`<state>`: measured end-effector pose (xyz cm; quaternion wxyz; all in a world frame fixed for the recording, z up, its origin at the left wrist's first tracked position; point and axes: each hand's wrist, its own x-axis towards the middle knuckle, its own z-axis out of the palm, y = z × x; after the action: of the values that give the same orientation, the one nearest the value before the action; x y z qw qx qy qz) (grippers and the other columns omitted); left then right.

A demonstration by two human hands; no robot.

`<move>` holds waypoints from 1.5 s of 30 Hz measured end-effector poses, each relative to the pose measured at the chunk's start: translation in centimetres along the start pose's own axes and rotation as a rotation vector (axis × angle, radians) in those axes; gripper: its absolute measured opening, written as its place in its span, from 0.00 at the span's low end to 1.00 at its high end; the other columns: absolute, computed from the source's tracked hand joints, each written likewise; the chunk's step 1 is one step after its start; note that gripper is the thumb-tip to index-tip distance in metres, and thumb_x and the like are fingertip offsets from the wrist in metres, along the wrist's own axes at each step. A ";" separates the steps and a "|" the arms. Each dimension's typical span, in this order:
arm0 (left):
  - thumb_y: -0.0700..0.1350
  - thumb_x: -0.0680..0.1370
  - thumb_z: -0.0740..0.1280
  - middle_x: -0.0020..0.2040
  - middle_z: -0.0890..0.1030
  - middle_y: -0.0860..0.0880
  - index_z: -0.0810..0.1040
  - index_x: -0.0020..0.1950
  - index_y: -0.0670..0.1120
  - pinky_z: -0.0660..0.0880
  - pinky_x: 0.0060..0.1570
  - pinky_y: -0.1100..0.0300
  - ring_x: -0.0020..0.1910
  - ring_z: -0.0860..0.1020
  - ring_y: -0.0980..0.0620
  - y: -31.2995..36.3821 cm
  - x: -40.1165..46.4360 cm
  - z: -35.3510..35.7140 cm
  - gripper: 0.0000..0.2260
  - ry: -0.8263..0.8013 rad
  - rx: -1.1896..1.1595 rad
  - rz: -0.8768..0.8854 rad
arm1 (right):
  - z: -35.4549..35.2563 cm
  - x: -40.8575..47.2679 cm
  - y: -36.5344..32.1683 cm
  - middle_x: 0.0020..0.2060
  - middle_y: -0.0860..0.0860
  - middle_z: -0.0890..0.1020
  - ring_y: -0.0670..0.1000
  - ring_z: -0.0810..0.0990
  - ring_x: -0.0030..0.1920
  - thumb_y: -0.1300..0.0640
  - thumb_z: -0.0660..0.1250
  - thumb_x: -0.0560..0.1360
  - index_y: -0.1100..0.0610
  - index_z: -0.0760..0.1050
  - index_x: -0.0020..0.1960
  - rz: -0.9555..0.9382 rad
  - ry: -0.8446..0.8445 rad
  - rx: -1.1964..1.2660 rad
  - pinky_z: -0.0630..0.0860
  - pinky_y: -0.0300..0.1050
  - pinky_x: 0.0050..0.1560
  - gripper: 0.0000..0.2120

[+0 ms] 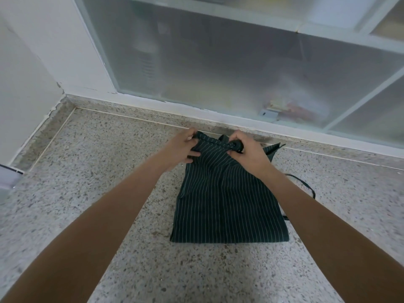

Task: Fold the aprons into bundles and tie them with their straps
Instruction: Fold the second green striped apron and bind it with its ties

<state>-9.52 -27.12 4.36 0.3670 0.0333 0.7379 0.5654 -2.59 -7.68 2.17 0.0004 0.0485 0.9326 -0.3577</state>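
Observation:
A dark apron (227,204) with thin white stripes lies folded into a long panel on the speckled stone counter (87,193). Its far edge is rolled toward me into a narrow roll. My left hand (181,147) grips the left end of that roll, fingers curled over the cloth. My right hand (249,152) pinches the right end of the roll. A thin black strap (306,184) trails out from under the apron on the right, partly hidden by my right forearm.
A frosted sliding window (218,62) in a white frame runs along the back of the counter. A white wall (26,73) closes the left corner. A pale object (6,180) sits at the left edge.

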 end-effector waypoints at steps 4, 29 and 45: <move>0.46 0.82 0.58 0.57 0.72 0.52 0.63 0.64 0.54 0.73 0.53 0.50 0.53 0.75 0.51 -1.7 -1.5 0.2 0.12 -0.062 0.087 0.036 | 0.8 -1.8 -0.2 0.46 0.54 0.81 0.57 0.79 0.40 0.60 0.65 0.76 0.51 0.63 0.50 0.010 -0.085 -0.221 0.78 0.53 0.43 0.11; 0.36 0.74 0.69 0.63 0.74 0.42 0.63 0.68 0.50 0.72 0.62 0.45 0.61 0.74 0.43 -12.3 -2.5 2.1 0.26 -0.125 -0.199 -0.283 | 7.4 -12.9 -0.7 0.70 0.45 0.61 0.46 0.68 0.62 0.61 0.71 0.72 0.42 0.57 0.73 0.165 -0.575 0.026 0.70 0.42 0.58 0.37; 0.37 0.68 0.75 0.77 0.48 0.46 0.33 0.75 0.46 0.56 0.72 0.56 0.74 0.55 0.48 -15.4 -5.0 2.9 0.55 -0.140 0.394 -0.113 | 10.5 -10.4 -2.1 0.51 0.57 0.79 0.57 0.79 0.49 0.58 0.71 0.72 0.54 0.55 0.69 0.636 -0.192 0.146 0.75 0.57 0.56 0.33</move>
<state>1.40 -32.65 -6.61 0.4348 0.1021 0.8076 0.3852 7.25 -17.19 -3.82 0.1960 0.3029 0.8384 -0.4085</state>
